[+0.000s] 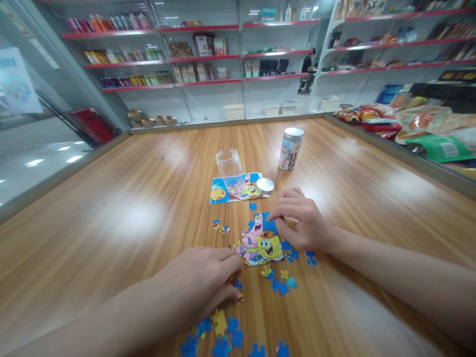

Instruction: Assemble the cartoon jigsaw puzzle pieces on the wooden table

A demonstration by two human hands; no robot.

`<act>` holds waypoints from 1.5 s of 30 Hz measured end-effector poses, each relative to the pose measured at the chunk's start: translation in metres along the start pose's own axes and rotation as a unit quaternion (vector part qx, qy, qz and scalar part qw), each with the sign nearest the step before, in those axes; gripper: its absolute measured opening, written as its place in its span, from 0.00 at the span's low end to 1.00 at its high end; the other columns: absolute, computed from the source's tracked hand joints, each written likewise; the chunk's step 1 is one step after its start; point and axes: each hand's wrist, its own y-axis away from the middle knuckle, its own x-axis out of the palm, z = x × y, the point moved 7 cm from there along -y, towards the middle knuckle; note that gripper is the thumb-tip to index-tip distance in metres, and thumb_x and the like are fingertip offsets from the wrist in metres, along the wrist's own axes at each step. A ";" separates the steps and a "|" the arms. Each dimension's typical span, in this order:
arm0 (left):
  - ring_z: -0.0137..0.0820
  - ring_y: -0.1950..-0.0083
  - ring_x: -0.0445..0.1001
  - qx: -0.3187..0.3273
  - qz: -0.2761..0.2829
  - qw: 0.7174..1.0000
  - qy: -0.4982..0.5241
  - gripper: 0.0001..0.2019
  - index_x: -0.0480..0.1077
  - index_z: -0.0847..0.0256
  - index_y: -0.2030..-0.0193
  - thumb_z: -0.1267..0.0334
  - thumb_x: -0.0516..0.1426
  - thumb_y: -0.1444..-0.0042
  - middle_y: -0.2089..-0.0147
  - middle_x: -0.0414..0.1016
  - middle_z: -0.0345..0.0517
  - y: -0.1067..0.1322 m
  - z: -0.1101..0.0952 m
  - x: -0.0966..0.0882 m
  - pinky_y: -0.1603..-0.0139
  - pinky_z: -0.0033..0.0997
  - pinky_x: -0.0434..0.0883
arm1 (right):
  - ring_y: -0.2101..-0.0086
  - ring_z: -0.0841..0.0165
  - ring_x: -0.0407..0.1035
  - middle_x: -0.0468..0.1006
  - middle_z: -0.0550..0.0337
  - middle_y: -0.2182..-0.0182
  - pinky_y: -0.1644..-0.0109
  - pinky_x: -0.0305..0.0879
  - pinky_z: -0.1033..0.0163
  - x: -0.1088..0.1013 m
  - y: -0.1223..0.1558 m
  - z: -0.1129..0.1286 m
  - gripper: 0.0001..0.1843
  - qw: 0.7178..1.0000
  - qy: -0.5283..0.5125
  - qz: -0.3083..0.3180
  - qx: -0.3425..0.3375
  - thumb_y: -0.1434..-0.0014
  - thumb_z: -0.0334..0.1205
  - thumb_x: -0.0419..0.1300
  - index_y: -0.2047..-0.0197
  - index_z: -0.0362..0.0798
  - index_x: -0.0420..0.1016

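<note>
A partly joined cartoon jigsaw (259,243) lies on the wooden table (111,213) in front of me. My right hand (301,220) rests at its upper right corner, fingers curled and pinched on a puzzle piece at the edge. My left hand (203,282) lies at the jigsaw's lower left, fingers closed down over loose pieces (238,287); what it holds is hidden. Several loose blue and yellow pieces (223,337) are scattered near the table's front, and more loose pieces (282,283) lie below the jigsaw.
Behind the jigsaw lies a picture card (223,191) with an empty clear jar (230,171) on it and a silver lid (265,185) beside it. A printed tin (290,148) stands farther back. Snack packets (420,124) line the right edge; shop shelves (208,57) stand behind.
</note>
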 end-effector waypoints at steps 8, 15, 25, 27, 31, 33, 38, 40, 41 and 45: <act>0.31 0.65 0.74 -0.002 0.001 1.000 -0.009 0.06 0.69 0.60 0.66 0.65 0.58 0.37 0.63 0.75 0.41 0.001 0.017 -0.014 0.67 0.30 0.63 | 0.68 0.66 0.65 0.76 0.62 0.73 0.58 0.57 0.54 0.000 0.002 -0.002 0.08 1.000 -0.004 0.003 0.003 0.46 0.25 0.61 0.66 0.48 0.77; 0.33 0.65 0.75 -0.061 0.014 0.996 -0.058 0.04 0.70 0.60 0.65 0.67 0.56 0.38 0.64 0.75 0.42 0.014 0.031 -0.030 0.67 0.32 0.63 | 0.68 0.66 0.65 0.75 0.63 0.73 0.57 0.57 0.54 0.000 0.001 -0.003 0.08 1.000 -0.005 0.005 0.006 0.46 0.26 0.62 0.66 0.48 0.77; 0.34 0.62 0.77 0.005 0.014 1.000 -0.002 0.01 0.73 0.61 0.64 0.68 0.61 0.40 0.62 0.76 0.43 0.003 0.008 -0.022 0.64 0.31 0.68 | 0.69 0.65 0.65 0.76 0.61 0.74 0.57 0.58 0.53 0.000 0.001 -0.004 0.08 1.000 0.007 0.017 0.014 0.45 0.28 0.61 0.65 0.49 0.78; 0.34 0.62 0.76 0.007 -0.007 1.000 -0.004 0.02 0.72 0.61 0.63 0.68 0.62 0.42 0.62 0.75 0.43 0.003 0.011 -0.023 0.64 0.32 0.67 | 0.69 0.65 0.65 0.76 0.61 0.74 0.57 0.58 0.53 0.000 0.001 -0.004 0.08 1.000 0.007 0.016 0.014 0.44 0.28 0.61 0.65 0.49 0.78; 0.31 0.61 0.75 0.072 -0.024 0.997 0.003 0.09 0.72 0.56 0.58 0.74 0.60 0.42 0.59 0.74 0.39 0.005 0.007 -0.022 0.65 0.29 0.65 | 0.68 0.65 0.65 0.76 0.61 0.73 0.57 0.59 0.53 0.000 0.002 -0.006 0.08 1.000 0.008 0.015 0.016 0.44 0.28 0.61 0.64 0.50 0.78; 0.30 0.63 0.74 0.091 -0.024 0.996 -0.005 0.11 0.73 0.54 0.58 0.75 0.58 0.41 0.59 0.74 0.39 0.007 0.006 -0.022 0.67 0.28 0.63 | 0.68 0.64 0.65 0.76 0.61 0.73 0.58 0.59 0.53 0.000 0.003 -0.006 0.08 1.000 0.010 0.012 0.018 0.44 0.29 0.61 0.64 0.49 0.78; 0.31 0.67 0.72 0.072 -0.032 0.995 -0.066 0.10 0.71 0.56 0.61 0.77 0.57 0.43 0.62 0.73 0.40 0.010 0.007 -0.025 0.71 0.31 0.59 | 0.69 0.65 0.65 0.76 0.61 0.73 0.58 0.59 0.53 -0.002 0.002 -0.006 0.07 1.000 0.011 0.005 0.016 0.45 0.28 0.61 0.65 0.49 0.78; 0.31 0.65 0.74 0.090 -0.036 0.994 -0.048 0.10 0.72 0.56 0.59 0.75 0.58 0.42 0.61 0.74 0.40 0.010 0.003 -0.026 0.70 0.30 0.60 | 0.69 0.65 0.65 0.75 0.61 0.74 0.58 0.59 0.53 -0.002 0.003 -0.007 0.08 1.000 0.012 0.006 0.016 0.44 0.28 0.61 0.64 0.49 0.78; 0.31 0.65 0.74 0.099 -0.036 0.994 -0.033 0.09 0.73 0.56 0.58 0.74 0.58 0.41 0.61 0.74 0.40 0.010 0.000 -0.026 0.69 0.30 0.61 | 0.69 0.65 0.65 0.75 0.61 0.74 0.58 0.59 0.53 -0.001 0.003 -0.007 0.08 1.000 0.012 0.007 0.017 0.44 0.28 0.61 0.64 0.49 0.78; 0.31 0.66 0.74 0.093 -0.036 0.995 -0.021 0.05 0.73 0.58 0.61 0.72 0.58 0.40 0.63 0.75 0.41 0.010 0.002 -0.026 0.69 0.30 0.63 | 0.69 0.65 0.65 0.76 0.61 0.73 0.58 0.59 0.53 0.000 0.002 -0.007 0.08 1.000 0.008 0.022 0.012 0.44 0.28 0.60 0.63 0.49 0.78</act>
